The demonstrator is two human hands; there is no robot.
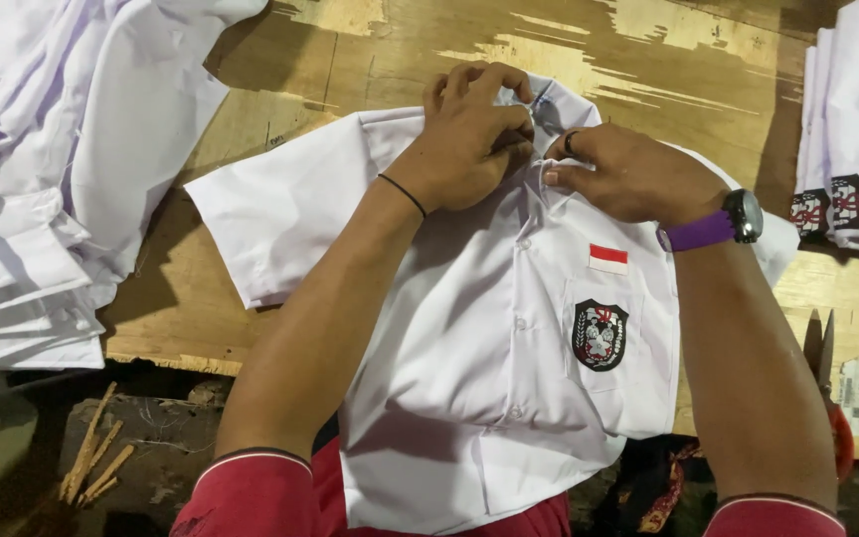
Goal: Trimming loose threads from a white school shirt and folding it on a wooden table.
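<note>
A white short-sleeved shirt (pixel 469 328) lies front-up on a worn wooden table (pixel 280 89), its hem hanging over the near edge. It has a red-and-white patch and a black shield badge (pixel 600 335) on the chest pocket. My left hand (pixel 471 139) pinches the shirt's placket just below the collar, a thin black band on its wrist. My right hand (pixel 628 177) grips the other side of the same spot, fingers closed on the cloth. A watch with a purple strap (pixel 723 226) is on my right wrist.
A loose heap of white shirts (pixel 52 169) covers the table's left side. A stack of folded white shirts with badges (pixel 852 139) sits at the right edge. Red-handled scissors (pixel 832 398) lie near the right front corner. Wooden sticks (pixel 91 457) lie on the floor below.
</note>
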